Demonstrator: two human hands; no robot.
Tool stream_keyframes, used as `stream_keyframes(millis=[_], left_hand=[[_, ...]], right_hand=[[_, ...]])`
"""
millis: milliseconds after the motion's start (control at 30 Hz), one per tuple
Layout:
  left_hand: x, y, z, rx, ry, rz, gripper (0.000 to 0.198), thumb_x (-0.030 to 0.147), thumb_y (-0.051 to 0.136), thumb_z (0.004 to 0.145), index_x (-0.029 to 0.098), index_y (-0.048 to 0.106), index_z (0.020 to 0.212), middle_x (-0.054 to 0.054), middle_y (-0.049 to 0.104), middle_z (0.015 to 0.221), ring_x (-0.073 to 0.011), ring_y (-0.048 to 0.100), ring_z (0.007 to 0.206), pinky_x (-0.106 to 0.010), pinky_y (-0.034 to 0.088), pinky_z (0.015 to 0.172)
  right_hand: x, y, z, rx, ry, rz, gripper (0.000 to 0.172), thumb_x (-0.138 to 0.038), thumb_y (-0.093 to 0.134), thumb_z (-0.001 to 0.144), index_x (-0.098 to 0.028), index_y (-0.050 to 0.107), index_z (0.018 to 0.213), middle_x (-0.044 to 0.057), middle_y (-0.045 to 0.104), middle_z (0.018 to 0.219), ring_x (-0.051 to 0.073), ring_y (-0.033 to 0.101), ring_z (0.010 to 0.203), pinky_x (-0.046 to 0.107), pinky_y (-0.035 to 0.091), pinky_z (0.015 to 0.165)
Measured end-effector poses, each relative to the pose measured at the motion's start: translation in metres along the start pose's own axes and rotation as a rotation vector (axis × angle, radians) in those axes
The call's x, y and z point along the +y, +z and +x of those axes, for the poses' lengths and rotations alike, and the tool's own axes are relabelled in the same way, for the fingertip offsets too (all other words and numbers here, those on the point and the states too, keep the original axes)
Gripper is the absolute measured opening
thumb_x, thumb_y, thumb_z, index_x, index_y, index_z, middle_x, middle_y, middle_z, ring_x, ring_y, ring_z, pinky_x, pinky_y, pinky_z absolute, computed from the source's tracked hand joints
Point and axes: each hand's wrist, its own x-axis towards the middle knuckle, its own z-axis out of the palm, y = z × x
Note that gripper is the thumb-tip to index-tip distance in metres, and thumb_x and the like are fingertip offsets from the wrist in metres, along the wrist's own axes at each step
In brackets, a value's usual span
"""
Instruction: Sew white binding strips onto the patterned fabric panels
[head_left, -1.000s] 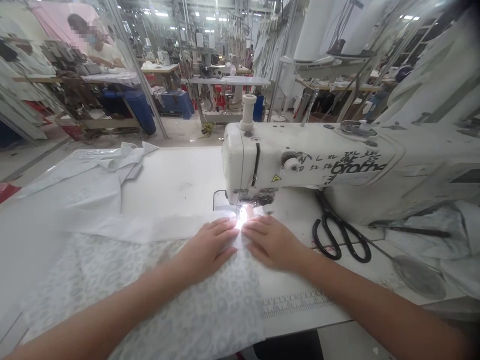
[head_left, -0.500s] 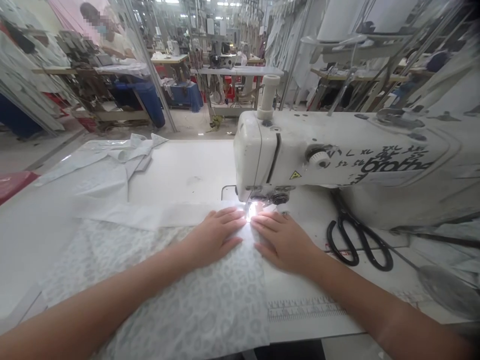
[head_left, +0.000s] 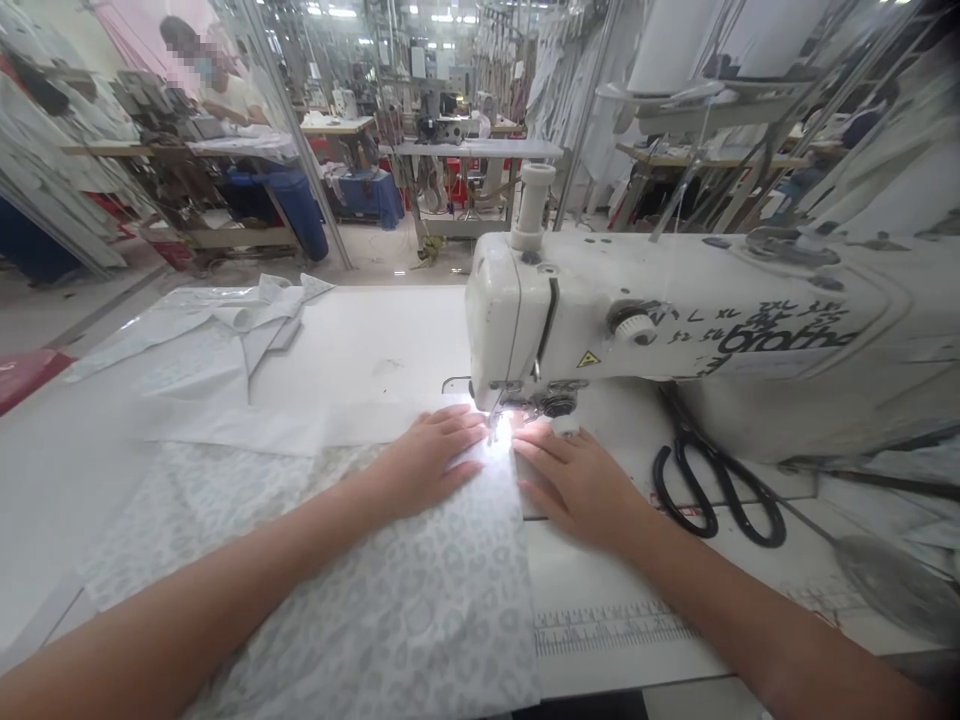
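Note:
A pale fabric (head_left: 420,610) with a grey leopard-like print lies on the sewing table, and its upper right edge runs under the lit needle area of a white sewing machine (head_left: 517,320). My left hand (head_left: 431,455) rests flat on the cloth just left of the needle, fingers stretched out. On the right of the needle, my right hand (head_left: 574,475) lies with its fingers extended along the fabric's edge. Glare from the machine's lamp hides the exact stitching point and the fingertips nearest to it.
Black-handled scissors (head_left: 716,480) lie right of my right hand, below the machine arm. A ruler scale (head_left: 615,628) runs along the table's front. More cut fabric (head_left: 217,335) is piled at the back left. Beyond the table, a masked person (head_left: 229,95) sits among other sewing stations.
My right hand has shifted slightly right, away from the needle. The left hand stays nearly in place on the fabric. The camera view has tilted up a little.

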Motion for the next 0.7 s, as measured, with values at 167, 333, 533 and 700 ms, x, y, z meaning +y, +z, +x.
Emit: stream_keyframes(millis=[167, 333, 533, 700], left_hand=[[0.001, -0.002, 0.0, -0.003, -0.009, -0.011, 0.032, 0.029, 0.046, 0.088, 0.021, 0.052, 0.118, -0.005, 0.055, 0.126, -0.0217, 0.044, 0.122, -0.041, 0.034, 0.104], [0.001, -0.004, -0.002, -0.014, 0.006, -0.029, 0.032, 0.029, 0.044, 0.088, 0.021, 0.053, 0.118, -0.005, 0.053, 0.128, -0.0218, 0.041, 0.124, -0.042, 0.032, 0.104], [-0.003, -0.019, 0.014, -0.044, -0.104, -0.157, 0.025, 0.026, 0.039, 0.088, 0.02, 0.064, 0.085, -0.005, 0.065, 0.095, -0.0221, 0.059, 0.096, -0.036, 0.045, 0.087], [-0.011, -0.003, 0.043, 0.101, -0.431, -0.1, 0.022, 0.016, 0.035, 0.085, 0.017, 0.057, 0.081, -0.008, 0.06, 0.076, -0.0216, 0.058, 0.073, -0.035, 0.046, 0.065]], right_hand=[[0.003, -0.013, -0.011, 0.08, 0.043, -0.012, 0.027, -0.023, 0.041, 0.091, -0.014, 0.054, 0.113, 0.013, 0.061, 0.106, 0.026, 0.053, 0.099, 0.042, 0.046, 0.083], [0.016, -0.041, -0.063, 0.123, 0.324, -0.048, 0.025, -0.029, 0.039, 0.091, -0.016, 0.055, 0.105, 0.013, 0.061, 0.101, 0.026, 0.057, 0.093, 0.037, 0.05, 0.074], [0.044, -0.055, -0.122, -0.019, 0.786, -0.229, 0.033, -0.047, 0.046, 0.082, -0.016, 0.052, 0.091, 0.013, 0.057, 0.087, 0.029, 0.057, 0.08, 0.038, 0.047, 0.063], [0.051, -0.048, -0.125, -0.034, 0.815, -0.29, 0.027, -0.044, 0.05, 0.079, -0.017, 0.048, 0.081, 0.016, 0.055, 0.081, 0.033, 0.056, 0.079, 0.04, 0.045, 0.061]])
